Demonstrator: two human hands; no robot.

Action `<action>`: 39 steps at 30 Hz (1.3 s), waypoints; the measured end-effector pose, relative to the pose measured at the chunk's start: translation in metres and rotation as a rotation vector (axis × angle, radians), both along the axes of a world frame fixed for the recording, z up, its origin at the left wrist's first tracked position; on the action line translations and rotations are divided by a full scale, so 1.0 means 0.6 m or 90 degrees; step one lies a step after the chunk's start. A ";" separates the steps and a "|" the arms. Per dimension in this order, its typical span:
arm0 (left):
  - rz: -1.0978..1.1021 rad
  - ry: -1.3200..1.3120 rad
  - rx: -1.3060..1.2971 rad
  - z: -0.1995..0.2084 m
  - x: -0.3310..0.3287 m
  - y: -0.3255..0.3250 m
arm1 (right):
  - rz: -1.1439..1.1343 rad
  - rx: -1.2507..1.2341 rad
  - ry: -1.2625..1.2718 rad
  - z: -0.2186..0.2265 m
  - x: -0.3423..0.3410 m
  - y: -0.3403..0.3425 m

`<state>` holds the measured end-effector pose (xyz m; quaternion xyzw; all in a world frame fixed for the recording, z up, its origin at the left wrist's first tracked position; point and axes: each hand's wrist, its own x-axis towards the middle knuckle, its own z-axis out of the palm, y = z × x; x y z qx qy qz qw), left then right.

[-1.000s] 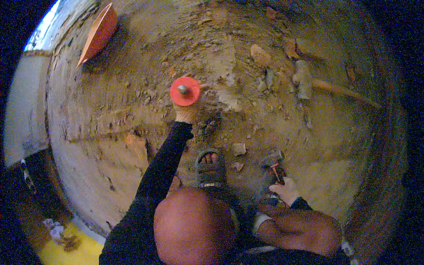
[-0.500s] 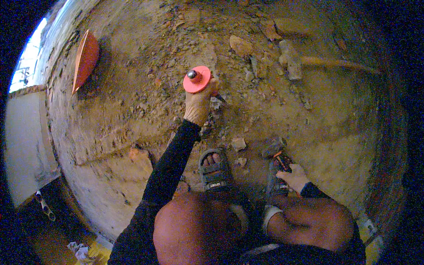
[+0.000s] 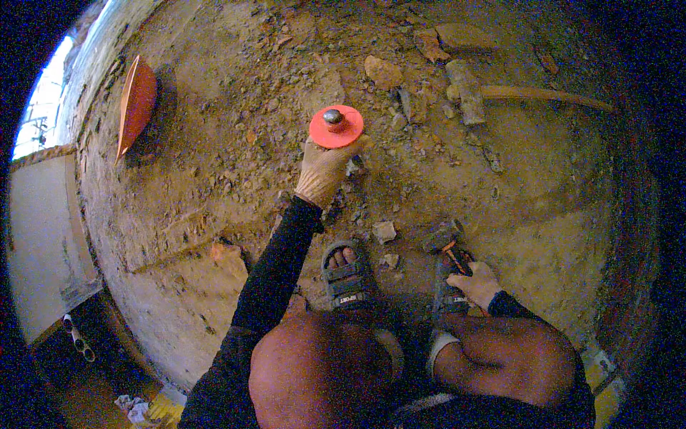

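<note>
My left hand (image 3: 323,166) is wrapped round a chisel (image 3: 334,118) with a round orange-red hand guard, its metal head pointing up towards me. The blade is hidden below the hand, over the rubble-strewn ground. In my right hand (image 3: 477,284) is a hammer (image 3: 444,236), gripped by its black and orange handle. Its dark head is over the ground beside my right sandal (image 3: 451,293), well away from the chisel. My left sandal (image 3: 346,275) stands between the two hands, on the dirt.
An orange-red pan (image 3: 138,107) lies tilted at the far left. Far right lies a mallet-like tool (image 3: 466,93) with a long wooden handle (image 3: 547,96). Broken stones (image 3: 384,73) and loose rubble cover the middle. A pale wall panel (image 3: 46,229) stands at the left.
The chisel has turned more upright in my left hand, its guard shifting right, and its tip is now out of sight. My right hand and the hammer have barely moved.
</note>
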<state>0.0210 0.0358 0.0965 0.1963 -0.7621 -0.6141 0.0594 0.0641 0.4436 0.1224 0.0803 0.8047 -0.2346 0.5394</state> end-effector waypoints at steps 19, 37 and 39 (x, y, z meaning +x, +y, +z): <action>0.060 0.142 0.036 -0.061 0.013 0.044 | 0.121 -0.100 0.127 0.003 0.009 0.008; 0.041 0.226 0.169 -0.045 0.015 0.095 | 0.395 -0.184 0.595 0.242 -0.185 -0.306; 0.051 0.277 0.095 -0.045 0.017 0.094 | 0.337 0.000 0.412 0.261 -0.194 -0.301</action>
